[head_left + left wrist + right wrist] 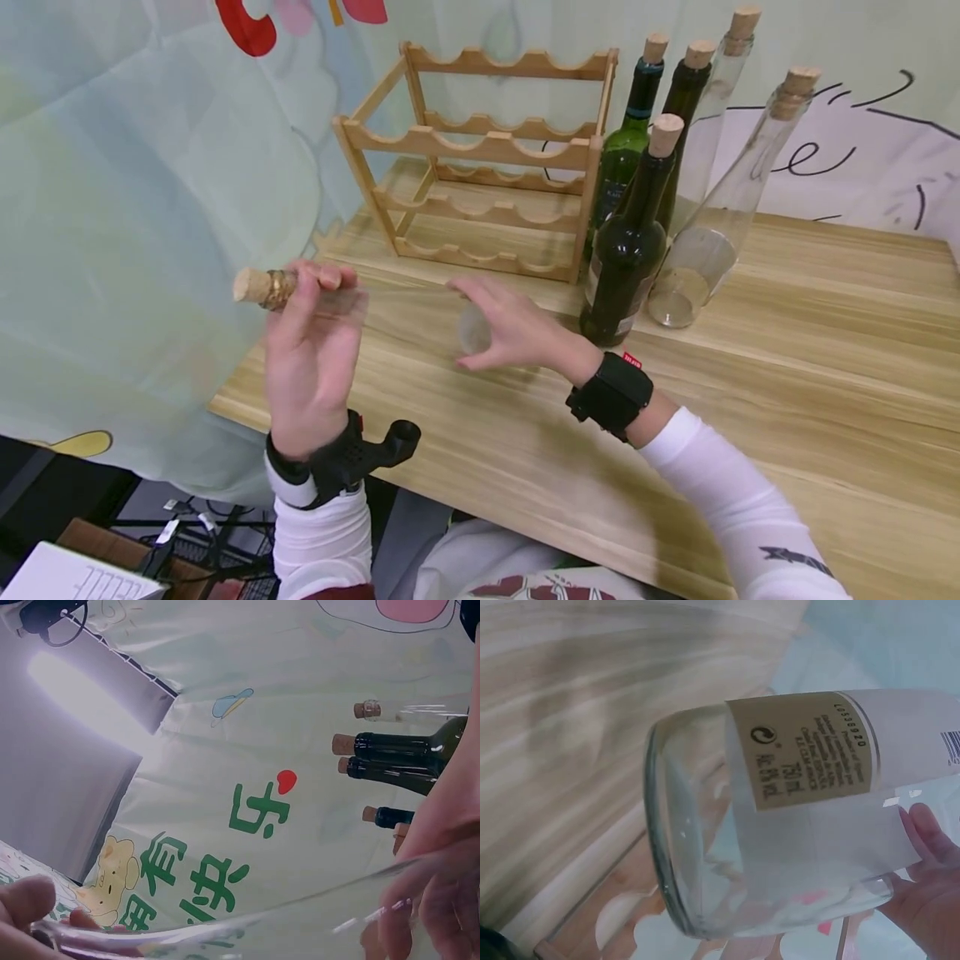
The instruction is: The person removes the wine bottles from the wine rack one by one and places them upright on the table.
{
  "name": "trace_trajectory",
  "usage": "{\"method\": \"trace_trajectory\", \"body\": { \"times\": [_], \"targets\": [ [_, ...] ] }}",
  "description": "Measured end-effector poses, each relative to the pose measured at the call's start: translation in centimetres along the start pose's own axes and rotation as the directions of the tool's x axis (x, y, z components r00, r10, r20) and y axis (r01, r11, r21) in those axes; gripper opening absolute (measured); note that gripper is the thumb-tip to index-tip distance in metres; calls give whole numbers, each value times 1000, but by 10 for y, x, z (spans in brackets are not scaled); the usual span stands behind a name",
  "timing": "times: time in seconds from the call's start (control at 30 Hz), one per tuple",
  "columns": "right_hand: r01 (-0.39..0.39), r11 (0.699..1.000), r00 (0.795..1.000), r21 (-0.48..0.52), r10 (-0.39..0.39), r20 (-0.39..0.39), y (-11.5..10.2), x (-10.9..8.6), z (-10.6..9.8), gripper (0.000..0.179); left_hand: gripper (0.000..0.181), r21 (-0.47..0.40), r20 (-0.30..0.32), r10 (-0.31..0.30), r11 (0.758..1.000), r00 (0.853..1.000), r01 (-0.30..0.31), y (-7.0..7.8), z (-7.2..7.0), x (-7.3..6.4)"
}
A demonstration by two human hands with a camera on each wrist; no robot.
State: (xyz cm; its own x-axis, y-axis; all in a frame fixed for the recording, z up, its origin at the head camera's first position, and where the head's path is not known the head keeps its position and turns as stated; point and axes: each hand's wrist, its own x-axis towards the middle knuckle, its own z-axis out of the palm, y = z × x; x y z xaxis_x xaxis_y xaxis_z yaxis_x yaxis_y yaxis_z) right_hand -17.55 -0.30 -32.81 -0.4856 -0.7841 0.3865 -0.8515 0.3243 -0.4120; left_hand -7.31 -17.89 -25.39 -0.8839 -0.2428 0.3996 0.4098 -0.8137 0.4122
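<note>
A clear glass wine bottle (802, 855) is held lying sideways above the table, cork end to the left in the head view. My left hand (311, 358) grips its neck, just below the cork (251, 286) and a gold-coloured collar. At the base end, my right hand (517, 325) curves around the glass, thumb below and fingers above. Through the bottle in the left wrist view, the right fingers (439, 907) show bent. A tan and white label (802, 750) faces the right wrist camera. Which hand appears at that view's lower right is unclear.
A wooden bottle rack (480, 142) stands at the table's back left. Right of it, several corked bottles stand close together, including a dark bottle (626, 250) and a clear bottle (705, 250). The wooden table (840, 375) ends at the cloth backdrop (150, 208).
</note>
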Motion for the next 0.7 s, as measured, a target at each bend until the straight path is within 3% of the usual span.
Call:
{"method": "trace_trajectory", "body": {
  "times": [0.2,0.37,0.7],
  "targets": [
    [6,1000,999,26,-5,-47,0,-6,1,87,10,2,9,20,1000,1000,-20,-6,3,1],
    [-7,999,999,34,9,-53,0,-11,0,87,13,63,26,40,997,999,-41,-12,5,0],
    [-13,999,995,38,17,-101,4,-24,3,89,21,132,142,47,989,989,-66,-25,6,1]
  ]
}}
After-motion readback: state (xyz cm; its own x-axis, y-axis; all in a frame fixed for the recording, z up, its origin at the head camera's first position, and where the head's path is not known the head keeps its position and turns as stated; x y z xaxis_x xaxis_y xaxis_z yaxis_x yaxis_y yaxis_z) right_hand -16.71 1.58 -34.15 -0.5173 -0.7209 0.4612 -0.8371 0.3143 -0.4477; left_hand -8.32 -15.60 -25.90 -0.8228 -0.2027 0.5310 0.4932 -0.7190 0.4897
